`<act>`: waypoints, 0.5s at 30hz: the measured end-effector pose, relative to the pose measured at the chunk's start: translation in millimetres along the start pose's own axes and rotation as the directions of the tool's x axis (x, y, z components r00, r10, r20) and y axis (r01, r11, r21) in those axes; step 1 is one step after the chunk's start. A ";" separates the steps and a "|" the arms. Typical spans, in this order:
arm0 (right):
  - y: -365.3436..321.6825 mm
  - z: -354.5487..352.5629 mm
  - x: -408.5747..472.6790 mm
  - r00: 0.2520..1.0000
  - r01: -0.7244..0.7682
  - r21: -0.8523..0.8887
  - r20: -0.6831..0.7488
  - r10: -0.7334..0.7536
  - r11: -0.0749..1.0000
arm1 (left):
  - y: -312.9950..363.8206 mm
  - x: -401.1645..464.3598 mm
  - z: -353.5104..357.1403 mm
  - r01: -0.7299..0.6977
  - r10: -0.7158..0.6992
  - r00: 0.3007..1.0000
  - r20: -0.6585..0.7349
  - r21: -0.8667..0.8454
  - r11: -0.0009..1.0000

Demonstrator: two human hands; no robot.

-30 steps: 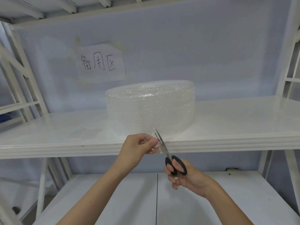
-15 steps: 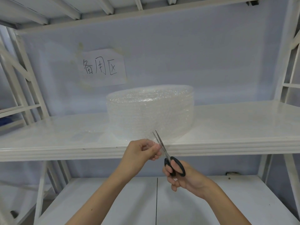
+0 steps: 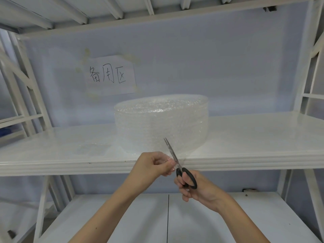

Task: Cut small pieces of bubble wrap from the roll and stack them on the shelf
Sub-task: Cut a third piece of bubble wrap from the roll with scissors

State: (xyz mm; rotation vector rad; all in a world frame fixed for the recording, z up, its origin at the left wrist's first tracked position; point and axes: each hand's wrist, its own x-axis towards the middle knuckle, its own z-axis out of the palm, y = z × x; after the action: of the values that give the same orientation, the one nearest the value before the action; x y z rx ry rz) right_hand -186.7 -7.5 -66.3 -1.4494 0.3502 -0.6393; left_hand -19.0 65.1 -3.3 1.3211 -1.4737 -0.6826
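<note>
So we've got the bubble wrap roll (image 3: pixel 161 125) on the shelf (image 3: pixel 254 137), its loose flap pinched in our left hand (image 3: pixel 154 166) fingers. Right hand (image 3: pixel 194 187) grips the scissors (image 3: pixel 177 162), blades nearly closed, pointing up-left just right of that pinch.

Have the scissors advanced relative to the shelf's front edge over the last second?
Barely: the scissors reach slightly further past the shelf edge into the bubble wrap roll.
</note>
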 end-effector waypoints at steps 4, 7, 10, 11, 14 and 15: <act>-0.5 1.1 0.7 1.000 0.012 0.008 -0.007 -0.012 1.000 | 6.7 -0.9 -11.6 -0.001 0.001 1.000 0.000 0.138 0.990; -2.3 2.1 1.0 1.000 0.013 0.002 -0.015 -0.013 1.000 | 11.3 0.6 -12.3 -0.010 0.031 0.992 -0.118 0.178 0.984; -2.4 3.3 0.2 1.000 0.003 0.001 -0.026 -0.003 1.000 | 15.3 1.6 -9.1 -0.029 0.072 0.978 -0.197 0.215 0.976; -2.3 3.7 -0.1 1.000 0.000 -0.001 -0.030 0.000 1.000 | 15.9 2.1 -8.7 -0.043 0.086 0.976 -0.202 0.211 0.977; -3.5 4.5 -1.1 1.000 -0.005 -0.002 -0.027 0.005 1.000 | 12.8 3.7 -9.6 -0.038 0.060 0.978 -0.201 0.109 0.993; -4.6 5.0 -1.1 1.000 -0.005 0.000 -0.020 0.005 1.000 | 12.1 3.7 -9.6 -0.028 0.044 0.978 -0.203 0.083 0.996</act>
State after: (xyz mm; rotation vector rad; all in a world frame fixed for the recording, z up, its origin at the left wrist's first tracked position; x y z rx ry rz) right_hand -185.5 -2.8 -61.4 -1.4421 0.3697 -0.6503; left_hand -14.4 66.5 11.9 1.3786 -1.3654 -0.4529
